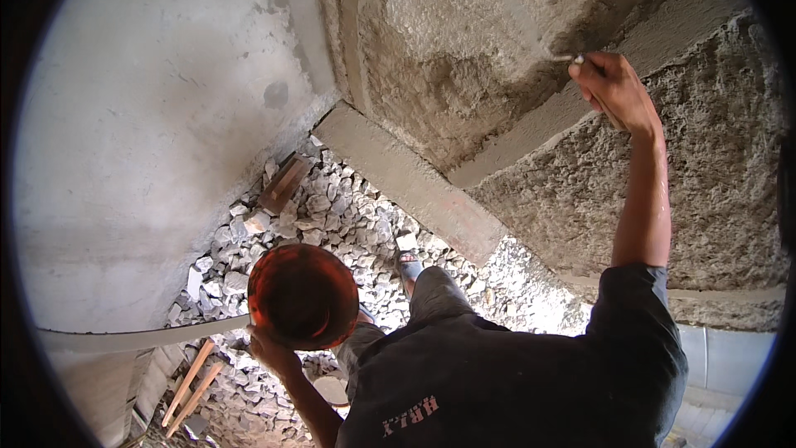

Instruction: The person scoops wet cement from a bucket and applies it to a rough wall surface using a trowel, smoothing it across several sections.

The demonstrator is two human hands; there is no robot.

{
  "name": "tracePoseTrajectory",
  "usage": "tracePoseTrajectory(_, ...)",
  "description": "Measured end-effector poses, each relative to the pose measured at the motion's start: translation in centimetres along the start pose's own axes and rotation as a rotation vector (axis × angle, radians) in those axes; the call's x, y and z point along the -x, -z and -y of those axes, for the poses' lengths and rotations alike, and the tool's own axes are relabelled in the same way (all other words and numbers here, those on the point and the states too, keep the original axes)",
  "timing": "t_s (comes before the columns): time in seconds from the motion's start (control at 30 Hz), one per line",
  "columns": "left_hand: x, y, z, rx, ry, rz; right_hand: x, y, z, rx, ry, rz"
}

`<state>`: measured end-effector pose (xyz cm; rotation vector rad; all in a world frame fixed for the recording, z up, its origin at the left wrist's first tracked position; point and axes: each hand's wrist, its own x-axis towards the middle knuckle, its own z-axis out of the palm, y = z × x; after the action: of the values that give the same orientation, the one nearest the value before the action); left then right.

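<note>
An orange-red bucket (258,282) with a dark inside is at my lower left. My left hand (272,353) is at its near rim with the fingers closed on it, partly hidden by the bucket. To the upper right, my right arm reaches out to the rough grey mortar wall (464,25). My right hand (615,91) is closed around a small tool (577,59) with a thin pale end. The rest of that tool is hidden in the fist, so its kind is unclear. Damp, darker mortar lies around the hand.
Loose broken stones (332,207) cover the ground around my feet. A long grey beam (414,182) runs along the wall's foot. A brown block (284,184), wooden sticks (192,386) and a pale strip (149,338) lie left. A smooth white wall (141,116) stands at left.
</note>
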<state>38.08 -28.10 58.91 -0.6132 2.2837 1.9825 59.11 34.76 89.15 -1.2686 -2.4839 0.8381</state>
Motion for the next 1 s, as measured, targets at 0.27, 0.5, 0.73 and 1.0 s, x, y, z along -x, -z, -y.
tracePoseTrajectory(0.27, -3.2, -5.4, -2.4, -0.498, -0.999, 0.398, 13.3, -22.7, 7.4, 0.429, 0.4, 0.468)
tracePoseTrajectory(0.5, -3.4, -5.3, -10.3, -0.293, -0.6, 0.591, 19.9, -38.1, 14.4, 0.694, 0.597, 0.172)
tracePoseTrajectory(0.73, -7.9, -1.2, -11.3, -0.2, -0.614, 0.565, 22.1, -36.4, 19.8, 0.465, 0.585, 0.581)
tracePoseTrajectory(1.0, -9.1, 0.1, -11.1, -0.235, -0.737, 0.595, 20.6, -39.9, 23.7, 0.923, 0.545, 0.42)
